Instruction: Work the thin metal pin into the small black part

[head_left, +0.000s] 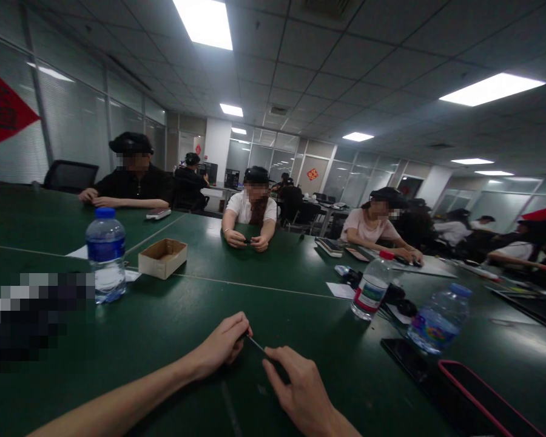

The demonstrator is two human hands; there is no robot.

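Over the green table [200,400], my left hand [222,349] is closed, its fingertips pinching one end of a thin, silvery metal rod [256,344]. My right hand [298,382] reaches the rod's other end with the index fingertip, the thumb just below it. Between the two hands only a short, slanted length of the rod shows. What lies inside my left fingers and under my right fingers is hidden, so the rod's exact kind cannot be made out.
A blue-capped water bottle [105,258] and an open cardboard box [162,260] stand at left. To the right are a red-capped bottle [372,288], another bottle [439,321], a dark phone [407,358] and a pink-edged phone [486,400]. A person [250,209] sits opposite.
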